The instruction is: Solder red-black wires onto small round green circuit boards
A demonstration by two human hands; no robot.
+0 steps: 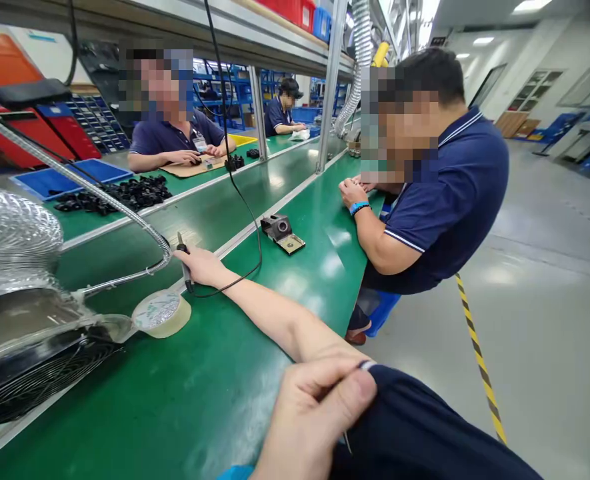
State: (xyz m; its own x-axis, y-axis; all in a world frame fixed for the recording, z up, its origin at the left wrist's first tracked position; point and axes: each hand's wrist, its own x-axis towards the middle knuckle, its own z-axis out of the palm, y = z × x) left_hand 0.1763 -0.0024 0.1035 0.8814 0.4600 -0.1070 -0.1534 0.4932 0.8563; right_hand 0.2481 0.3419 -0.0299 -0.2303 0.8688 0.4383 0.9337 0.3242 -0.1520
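Observation:
My right hand (202, 267) reaches far across the bench and is closed around a dark-handled soldering iron (186, 273) with its metal tip upward. A black cord runs from its lower end and loops upward. Nearer, my left hand (315, 417) pinches the hem of the dark blue sleeve (415, 420) on my right arm. A roll of clear tape (162, 313) lies left of the iron, apart from it. Farther right on the green bench (215, 393) sits a dark metal block with a small plate (282, 233).
A flexible metal tube (109, 197) passes just left of my right hand, above a foil duct (15, 240) and wire coil (39, 373). A person (435, 167) sits at the bench's right edge; two others work beyond a metal post (332, 87), near black parts (119, 193).

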